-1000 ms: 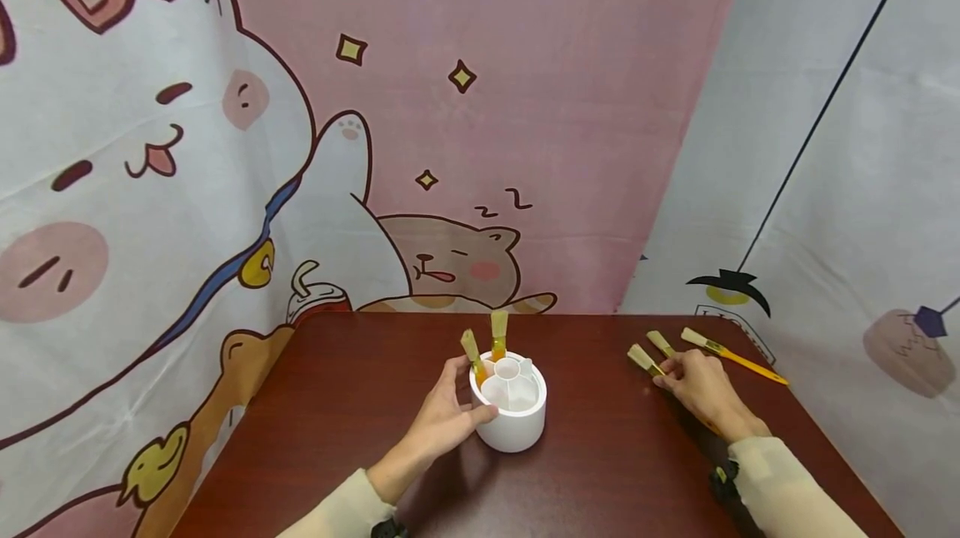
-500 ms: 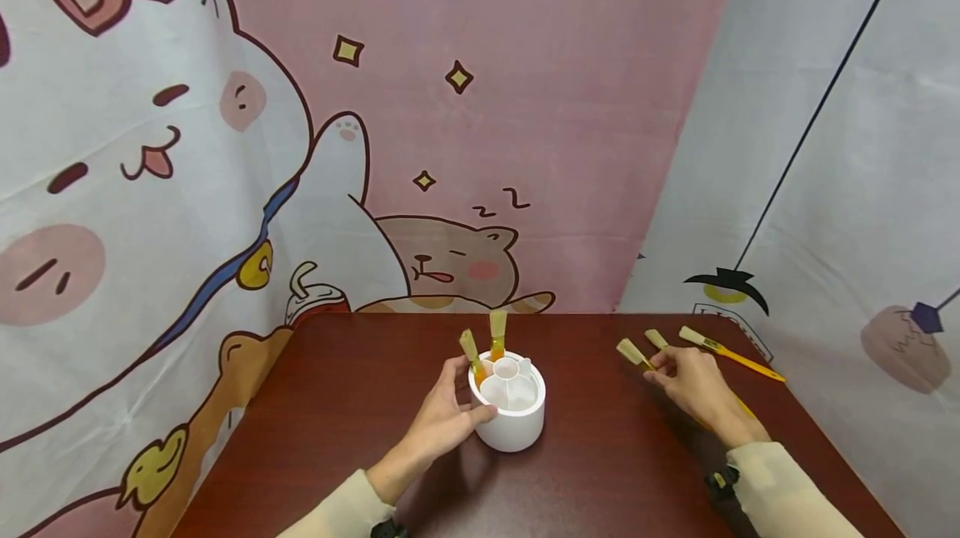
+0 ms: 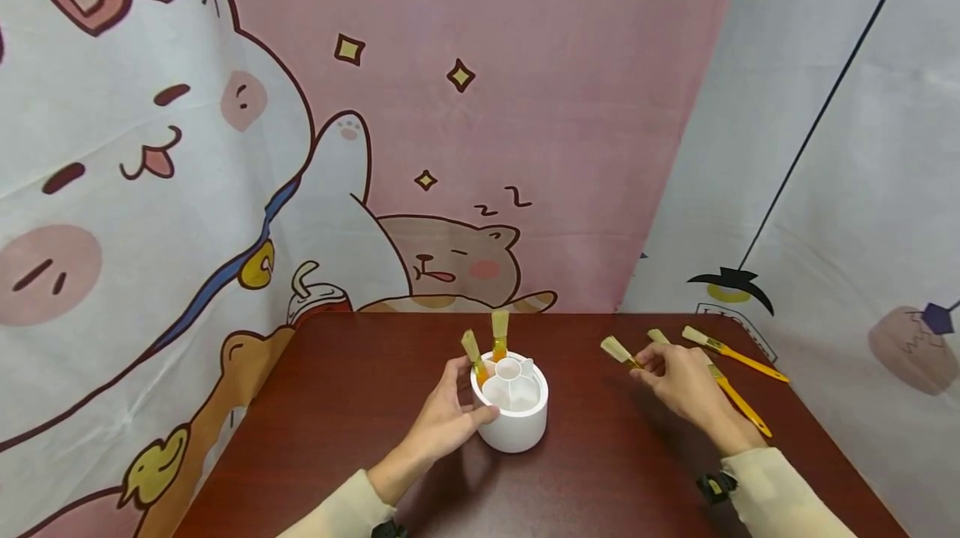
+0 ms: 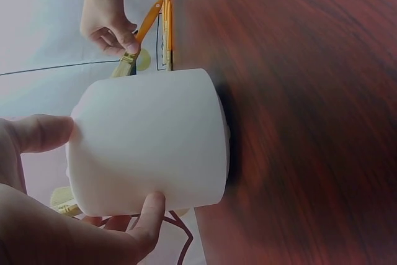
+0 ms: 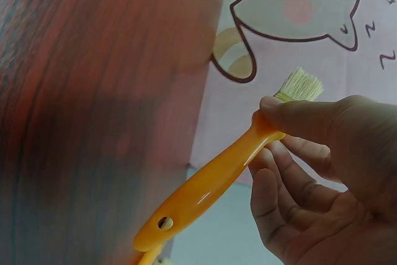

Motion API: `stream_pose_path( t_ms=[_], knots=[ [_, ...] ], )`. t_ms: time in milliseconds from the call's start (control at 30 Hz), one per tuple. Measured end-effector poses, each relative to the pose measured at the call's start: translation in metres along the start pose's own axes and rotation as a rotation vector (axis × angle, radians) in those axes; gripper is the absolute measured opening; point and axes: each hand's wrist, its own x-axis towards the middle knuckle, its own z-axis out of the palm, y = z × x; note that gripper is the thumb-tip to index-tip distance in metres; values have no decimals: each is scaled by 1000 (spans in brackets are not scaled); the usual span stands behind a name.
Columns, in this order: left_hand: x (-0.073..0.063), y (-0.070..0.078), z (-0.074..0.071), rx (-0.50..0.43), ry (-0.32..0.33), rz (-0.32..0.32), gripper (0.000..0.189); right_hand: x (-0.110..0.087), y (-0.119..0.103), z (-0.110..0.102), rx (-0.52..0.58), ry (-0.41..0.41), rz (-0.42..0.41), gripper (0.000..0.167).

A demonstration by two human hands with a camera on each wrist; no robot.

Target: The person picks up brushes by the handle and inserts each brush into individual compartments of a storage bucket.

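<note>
A white round brush holder (image 3: 512, 430) with several inner compartments stands upright on the table. My left hand (image 3: 442, 420) grips it from the left, thumb at the near side and fingers round the far side. Two brushes stand bristles up in it, one leaning left (image 3: 472, 346) and one at the back (image 3: 499, 330). To the right, my right hand (image 3: 684, 388) pinches a paintbrush (image 5: 211, 184) with a glossy orange handle at its neck between thumb and fingers. Its pale bristles (image 3: 615, 348) point left, and the handle end has a hole.
Two more orange-handled brushes lie on the table's right side, the nearer brush (image 3: 742, 406) partly behind the right hand and the farther brush (image 3: 738, 357) beyond it. The dark red-brown table (image 3: 345, 405) ends at a cartoon-printed cloth (image 3: 600, 146) behind it.
My right hand has drawn its paintbrush left and up, away from the other brushes, uncovering the nearer one's handle. The left hand and holder have stayed in place.
</note>
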Motion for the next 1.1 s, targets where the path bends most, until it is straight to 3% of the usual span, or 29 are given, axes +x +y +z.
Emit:
stream_pose_path(
  t_ms=[233,600,1100],
  knots=[
    [-1,0,1,-12,-5,1,84,1,-11,-2,-22,22,-30,20],
    [-1,1,2,-17,-10,3,84,-2,-27,-5,20,-2,-8,20],
    [-1,0,1,-20,-3,-8,85,-6,-62,-16,38,42,-63,18]
  ],
)
